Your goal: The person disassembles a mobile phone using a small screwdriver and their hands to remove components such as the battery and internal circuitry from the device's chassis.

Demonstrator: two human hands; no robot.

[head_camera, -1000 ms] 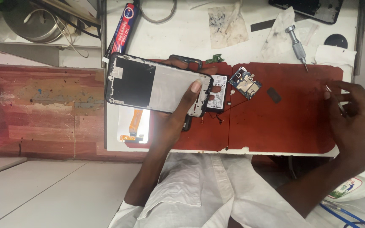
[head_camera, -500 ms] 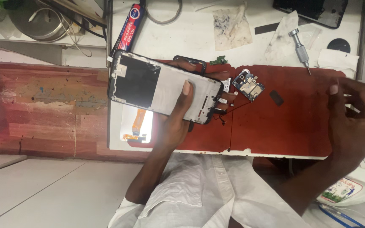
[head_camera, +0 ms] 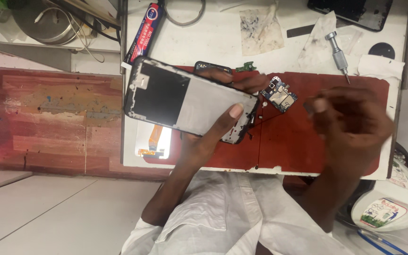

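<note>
The phone frame (head_camera: 190,101) is held up over the red mat (head_camera: 289,141) on the white tabletop (head_camera: 213,42). The left hand (head_camera: 213,125) holds it from below. The thumb lies across the near edge and the fingers wrap round the far edge, so the grip of this hand is clamped on the phone frame.

The phone is already taken apart. The back is off, and you can see a black patch and a grey plate inside. The small blue circuit board (head_camera: 282,93) is out and lies on the red mat just beside the frame's right end. A little green part (head_camera: 246,67) lies on the tabletop near the fingers. A screen part with an orange ribbon (head_camera: 154,139) lies under the frame. It looks as if the taking apart is mostly done. The loose bits are not back in the frame yet.

The right hand (head_camera: 348,125) is over the right side of the mat. It is blurry. The fingers look curled in, but I cannot tell if they pinch anything. A silver screwdriver (head_camera: 338,54) lies apart from it, farther up the tabletop.

The frame's long side runs left to right, tilted a little, with the left end farther from the person. Its open inside faces up.
</note>
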